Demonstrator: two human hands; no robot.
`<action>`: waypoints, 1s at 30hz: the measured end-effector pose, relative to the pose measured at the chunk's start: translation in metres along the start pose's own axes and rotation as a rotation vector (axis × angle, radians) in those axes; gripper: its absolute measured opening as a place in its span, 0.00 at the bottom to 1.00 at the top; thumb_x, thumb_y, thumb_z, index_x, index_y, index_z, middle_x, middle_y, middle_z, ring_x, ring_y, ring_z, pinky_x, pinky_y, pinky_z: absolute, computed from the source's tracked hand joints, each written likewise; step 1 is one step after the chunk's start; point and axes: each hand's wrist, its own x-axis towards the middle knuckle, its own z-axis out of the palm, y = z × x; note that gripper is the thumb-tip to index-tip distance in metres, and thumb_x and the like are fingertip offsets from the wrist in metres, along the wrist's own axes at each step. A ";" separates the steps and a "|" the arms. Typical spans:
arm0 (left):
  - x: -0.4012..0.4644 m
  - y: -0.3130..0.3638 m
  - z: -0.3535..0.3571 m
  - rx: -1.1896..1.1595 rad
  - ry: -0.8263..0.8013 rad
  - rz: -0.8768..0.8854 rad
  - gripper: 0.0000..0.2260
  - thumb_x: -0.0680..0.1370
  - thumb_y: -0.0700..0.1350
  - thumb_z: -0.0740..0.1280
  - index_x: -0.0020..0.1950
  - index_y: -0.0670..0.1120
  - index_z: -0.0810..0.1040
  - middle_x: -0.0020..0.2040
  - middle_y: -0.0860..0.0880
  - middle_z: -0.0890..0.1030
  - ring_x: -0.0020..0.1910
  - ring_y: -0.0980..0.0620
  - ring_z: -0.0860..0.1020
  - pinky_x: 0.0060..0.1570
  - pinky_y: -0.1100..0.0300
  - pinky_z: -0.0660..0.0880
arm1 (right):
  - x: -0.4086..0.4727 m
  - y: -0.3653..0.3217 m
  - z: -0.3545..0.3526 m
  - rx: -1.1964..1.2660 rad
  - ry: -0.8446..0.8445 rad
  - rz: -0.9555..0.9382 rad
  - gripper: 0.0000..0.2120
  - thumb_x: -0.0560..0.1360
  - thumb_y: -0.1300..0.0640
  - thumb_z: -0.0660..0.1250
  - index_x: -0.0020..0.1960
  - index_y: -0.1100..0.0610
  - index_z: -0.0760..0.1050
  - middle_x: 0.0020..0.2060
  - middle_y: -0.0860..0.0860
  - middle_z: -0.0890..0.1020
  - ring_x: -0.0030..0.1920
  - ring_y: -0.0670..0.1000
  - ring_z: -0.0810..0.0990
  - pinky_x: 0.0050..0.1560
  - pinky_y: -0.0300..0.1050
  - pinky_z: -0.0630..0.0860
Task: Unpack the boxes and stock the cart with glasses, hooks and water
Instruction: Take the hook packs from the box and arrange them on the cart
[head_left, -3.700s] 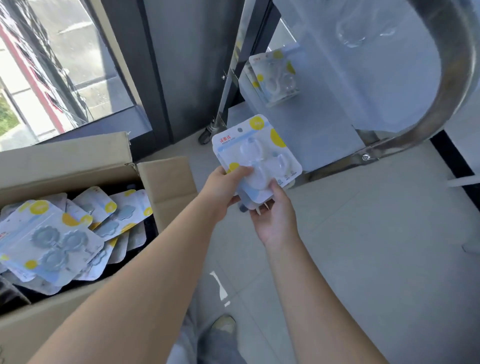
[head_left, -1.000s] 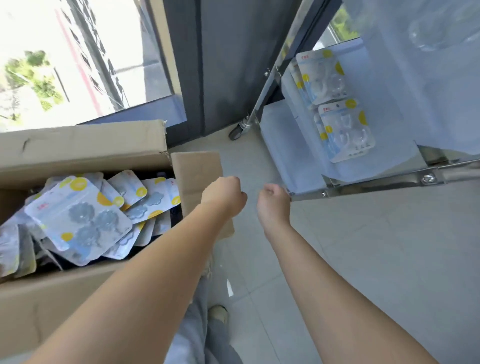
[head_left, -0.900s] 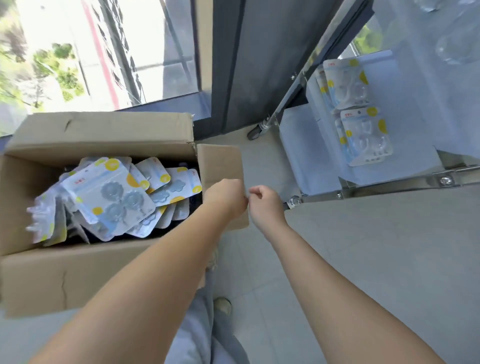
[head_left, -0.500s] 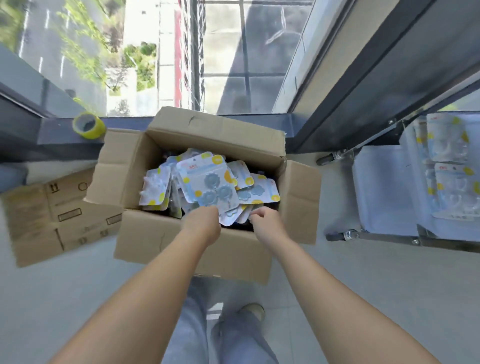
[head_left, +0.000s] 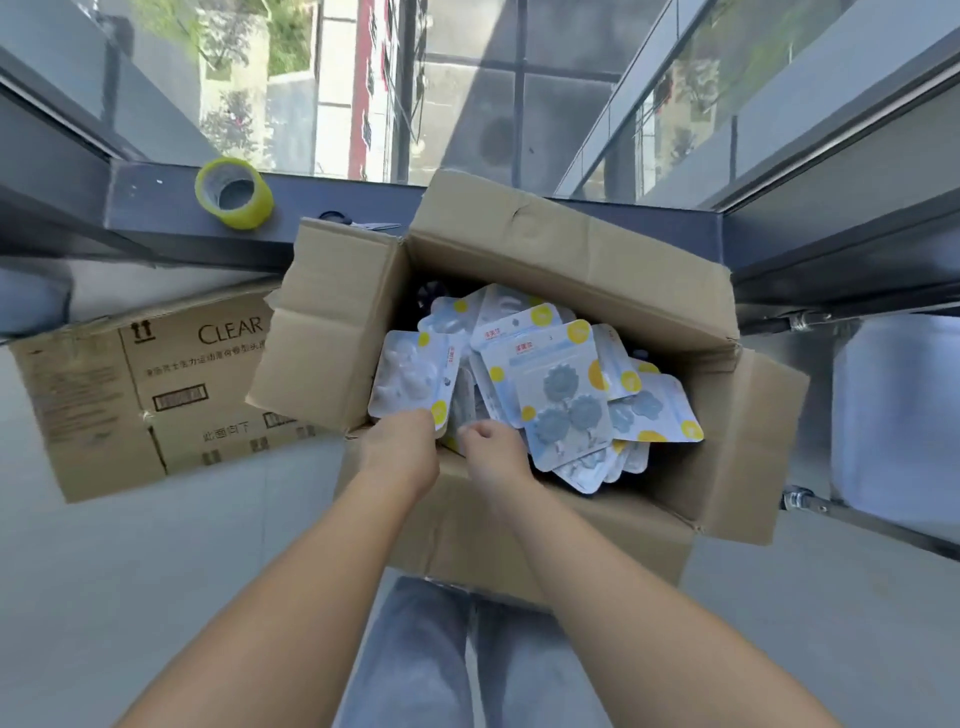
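Many hook packs (boxed)

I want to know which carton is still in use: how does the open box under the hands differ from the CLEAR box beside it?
The open box has its flaps spread, showing hook packs; the CLEAR box looks shut, none of its contents showing.
The open box's outer faces look plain; the CLEAR box bears print and arrows.
Both hands, left hand and right hand, reach into the open box; neither touches the CLEAR box.
Both are brown cardboard on the floor.
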 end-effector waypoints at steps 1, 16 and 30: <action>0.004 -0.005 0.004 -0.035 -0.007 0.001 0.08 0.76 0.36 0.58 0.54 0.43 0.71 0.56 0.45 0.77 0.55 0.45 0.76 0.44 0.58 0.68 | 0.009 -0.003 0.009 0.014 0.020 -0.003 0.08 0.76 0.60 0.59 0.40 0.57 0.74 0.34 0.48 0.73 0.34 0.47 0.69 0.34 0.40 0.65; 0.040 -0.049 0.023 -0.268 0.141 0.079 0.19 0.77 0.44 0.63 0.68 0.46 0.66 0.62 0.46 0.71 0.61 0.45 0.69 0.53 0.54 0.68 | 0.059 -0.013 0.038 -0.058 0.228 -0.203 0.12 0.80 0.59 0.54 0.38 0.59 0.61 0.31 0.49 0.64 0.31 0.47 0.61 0.35 0.45 0.60; 0.024 -0.054 -0.035 -1.258 -0.171 0.010 0.12 0.68 0.42 0.77 0.49 0.45 0.79 0.45 0.48 0.83 0.44 0.49 0.81 0.44 0.58 0.78 | 0.021 -0.075 -0.071 -0.451 -0.250 -0.461 0.15 0.81 0.56 0.57 0.35 0.53 0.65 0.30 0.47 0.64 0.29 0.44 0.61 0.31 0.37 0.61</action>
